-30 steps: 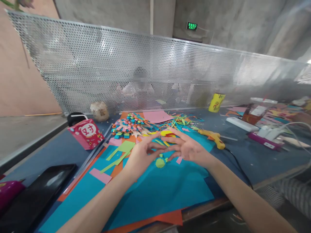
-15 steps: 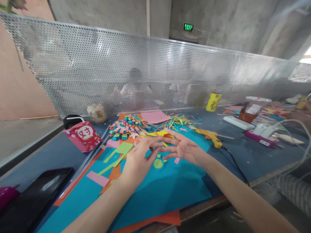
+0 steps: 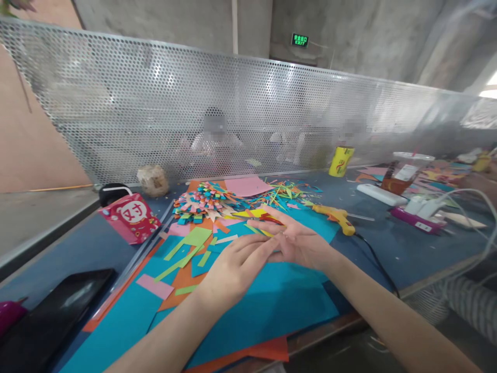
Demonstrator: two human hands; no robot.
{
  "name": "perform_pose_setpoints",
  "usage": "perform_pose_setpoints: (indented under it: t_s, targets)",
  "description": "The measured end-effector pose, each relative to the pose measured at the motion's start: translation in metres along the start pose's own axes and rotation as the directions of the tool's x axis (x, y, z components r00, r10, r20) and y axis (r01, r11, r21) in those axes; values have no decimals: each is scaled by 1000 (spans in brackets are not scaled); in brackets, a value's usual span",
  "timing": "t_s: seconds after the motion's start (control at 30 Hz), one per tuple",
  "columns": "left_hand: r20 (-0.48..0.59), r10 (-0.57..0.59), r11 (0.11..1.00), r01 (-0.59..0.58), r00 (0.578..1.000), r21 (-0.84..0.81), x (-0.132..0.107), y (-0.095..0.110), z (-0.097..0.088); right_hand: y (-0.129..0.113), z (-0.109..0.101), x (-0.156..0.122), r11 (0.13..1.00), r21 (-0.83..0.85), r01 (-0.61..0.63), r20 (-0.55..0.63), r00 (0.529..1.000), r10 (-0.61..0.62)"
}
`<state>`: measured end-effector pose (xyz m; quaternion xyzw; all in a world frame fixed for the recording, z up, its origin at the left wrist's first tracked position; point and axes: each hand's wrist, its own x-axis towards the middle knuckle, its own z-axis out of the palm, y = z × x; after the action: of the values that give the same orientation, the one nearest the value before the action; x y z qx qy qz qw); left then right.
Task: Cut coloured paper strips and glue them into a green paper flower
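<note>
Over the blue paper sheet [image 3: 267, 305], both my hands meet. My left hand [image 3: 236, 269] has its thumb and fingers pressed together against the fingers of my right hand; whatever is between them is too small to make out. My right hand [image 3: 301, 241] is stretched out, palm partly turned up, fingers apart. Just beyond the fingers lies a yellow piece [image 3: 250, 213] with some red beside it, partly covered. To the left are light green paper pieces [image 3: 198, 236] and a pink paper strip [image 3: 155, 286]. Behind sits a heap of multicoloured fringed paper rolls [image 3: 204, 199].
A yellow glue gun [image 3: 334, 215] with a black cord lies right. Further right are a purple power strip [image 3: 417, 220] and a drink cup [image 3: 404, 173]. At left stand a red box [image 3: 132, 217] and a black tablet-like device [image 3: 58, 316]. A perforated metal screen [image 3: 252, 114] closes the back.
My left hand has moved right, onto my right hand's fingers. The round green scalloped paper piece no longer shows. More green strips and a white strip are uncovered at left.
</note>
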<state>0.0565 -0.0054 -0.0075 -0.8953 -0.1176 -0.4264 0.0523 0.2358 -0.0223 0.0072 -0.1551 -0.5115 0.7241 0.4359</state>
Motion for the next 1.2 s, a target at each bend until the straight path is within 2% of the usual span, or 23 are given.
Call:
perform_pose_setpoints:
  t_s: [0.07, 0.13, 0.2, 0.27, 0.33, 0.4, 0.5, 0.57, 0.63, 0.7, 0.87, 0.97, 1.2]
  targets:
    - [-10, -134, 987, 132, 991, -89, 2, 2, 0, 0, 1, 0, 1000, 1, 9, 9, 1000, -9]
    - [-21, -357, 913, 344, 934, -218, 6, 5, -2, 2, 1, 1, 1000, -14, 13, 28, 1000, -12]
    - [-22, -573, 760, 522, 819, -387, 11, 8, -4, 4, 1, 1, 999, -43, 1, 61, 998, 1]
    - [15, -715, 579, 603, 699, -549, 15, 11, -6, 7, -1, 2, 996, -85, -12, 82, 996, 19]
    - [96, -772, 429, 626, 629, -652, 18, 12, -7, 10, -2, 3, 990, -143, -14, 81, 996, 26]
    - [189, -784, 321, 648, 591, -691, 18, 13, -7, 11, -3, 3, 978, -207, 0, 49, 999, 10]
    - [281, -790, 230, 689, 545, -688, 17, 12, -4, 12, 0, 3, 952, -306, 12, -11, 1000, -16]
    - [294, -804, 201, 701, 517, -684, 17, 11, -3, 11, 2, 3, 933, -360, 17, -27, 999, -29]
    - [292, -816, 182, 701, 499, -690, 17, 11, -2, 12, 3, 4, 916, -400, 33, -28, 998, -48]
    - [293, -816, 174, 694, 499, -698, 16, 12, -1, 13, 3, 4, 899, -434, 51, -32, 997, -72]
    - [258, -790, 257, 682, 556, -684, 15, 13, 0, 15, -1, 4, 855, -516, 51, -56, 994, -93]
    - [215, -792, 308, 677, 572, -668, 15, 14, 0, 15, -1, 4, 816, -576, 52, -66, 992, -110]
    - [154, -822, 308, 657, 547, -688, 16, 8, -4, 13, 1, 6, 917, -394, 71, -41, 995, -94]
